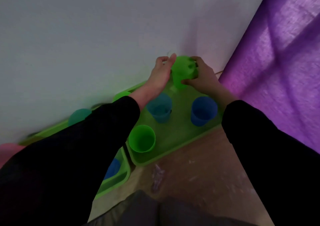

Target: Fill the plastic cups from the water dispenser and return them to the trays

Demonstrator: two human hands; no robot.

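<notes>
A green plastic cup (181, 71) is at the far corner of the right green tray (178, 139), close to the wall. My right hand (202, 75) grips it from the right, fingers over its rim. My left hand (161, 73) touches its left side with fingers loosely extended. On the same tray stand a teal cup (160, 108), a blue cup (203, 110) and a green cup (142, 138). A second green tray (114, 182) on the left holds a blue cup (113, 168), a teal cup (78, 115) and a green cup (121, 95), partly hidden by my left sleeve.
A white wall (86, 43) rises right behind the trays. A purple curtain (277, 69) hangs at the right. The trays lie on a brownish floor (199, 173) with pale smears. Something pink (7, 149) shows at the left edge. No water dispenser is in view.
</notes>
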